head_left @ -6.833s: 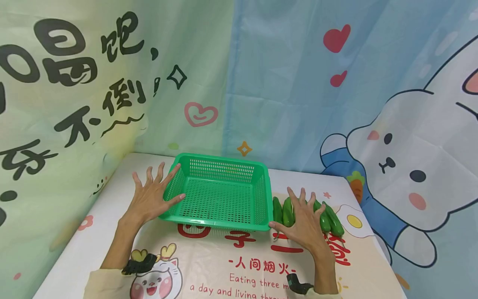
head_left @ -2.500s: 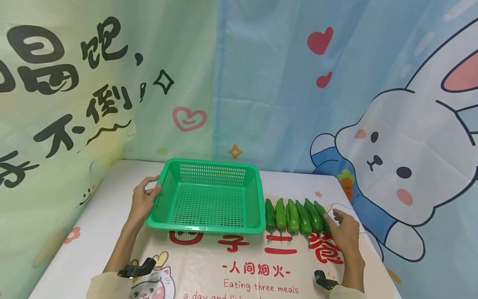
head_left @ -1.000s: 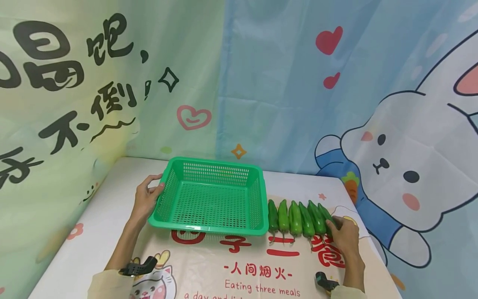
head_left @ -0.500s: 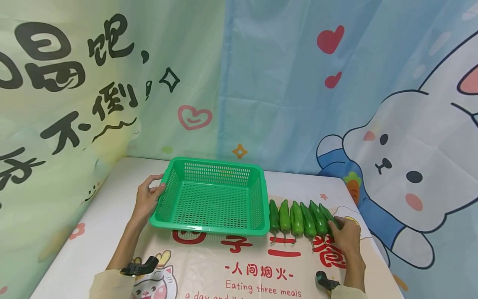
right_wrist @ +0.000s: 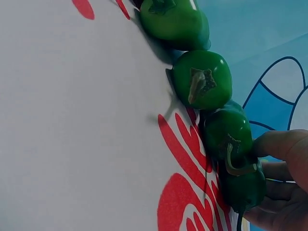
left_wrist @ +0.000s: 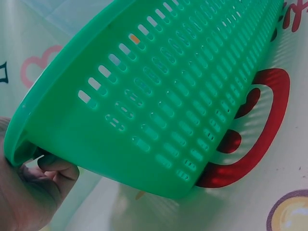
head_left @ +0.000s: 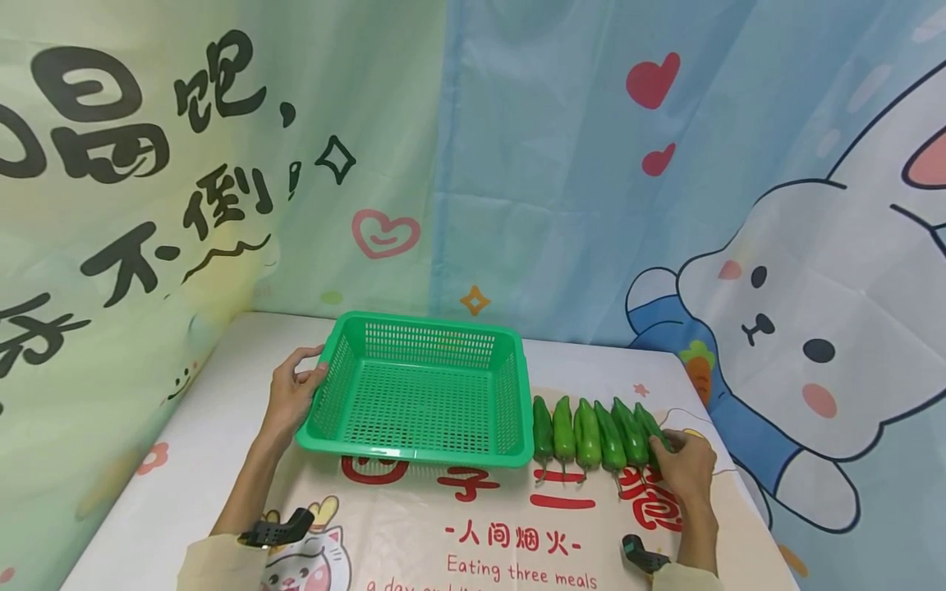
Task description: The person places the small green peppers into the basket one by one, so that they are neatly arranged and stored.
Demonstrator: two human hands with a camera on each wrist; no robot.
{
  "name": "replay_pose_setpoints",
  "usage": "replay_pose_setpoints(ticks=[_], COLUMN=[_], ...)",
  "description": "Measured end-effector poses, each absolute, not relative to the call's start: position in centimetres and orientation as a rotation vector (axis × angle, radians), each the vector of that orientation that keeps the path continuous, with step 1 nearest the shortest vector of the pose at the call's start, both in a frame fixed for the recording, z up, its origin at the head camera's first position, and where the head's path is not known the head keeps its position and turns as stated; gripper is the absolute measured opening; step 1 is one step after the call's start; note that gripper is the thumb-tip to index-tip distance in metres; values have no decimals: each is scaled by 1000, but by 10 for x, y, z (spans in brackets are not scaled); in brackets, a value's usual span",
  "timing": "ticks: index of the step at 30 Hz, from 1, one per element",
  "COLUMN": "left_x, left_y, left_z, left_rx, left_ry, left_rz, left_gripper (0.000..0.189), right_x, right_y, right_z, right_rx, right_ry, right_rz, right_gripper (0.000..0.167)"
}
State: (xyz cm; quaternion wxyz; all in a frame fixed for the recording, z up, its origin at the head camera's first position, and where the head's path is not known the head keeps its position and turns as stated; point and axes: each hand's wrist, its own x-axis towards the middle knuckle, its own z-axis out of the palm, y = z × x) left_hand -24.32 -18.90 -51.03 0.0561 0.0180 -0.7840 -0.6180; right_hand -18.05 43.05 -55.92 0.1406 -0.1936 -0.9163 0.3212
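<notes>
Left hand [head_left: 291, 394] gripping basket [head_left: 421, 328], right hand [head_left: 683, 468] on peppers [head_left: 587, 423].
Left fingers [left_wrist: 57, 166] are curling under the rim, shown only by the wrist view; right fingers [right_wrist: 279, 144] are pinching the rightmost pepper [right_wrist: 240, 185].

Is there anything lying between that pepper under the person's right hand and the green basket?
Yes. The right hand grips the rightmost pepper, and five other peppers lie side by side on the table between it and the green basket. The left hand holds the basket's far side, clear of that stretch.
</notes>
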Motion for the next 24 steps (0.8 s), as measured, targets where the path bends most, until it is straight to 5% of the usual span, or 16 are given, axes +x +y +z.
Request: replay_pose_setpoints(ticks=[24], left_x=[-244], left_y=[-191], left_z=[-514], left_rx=[40], left_ry=[-2385], left_rz=[-1882], left_gripper=[47], right_x=[-176], right_y=[435], right_z=[-563], right_rx=[-679], right_ry=[-2565], right_rz=[994], right_gripper=[43])
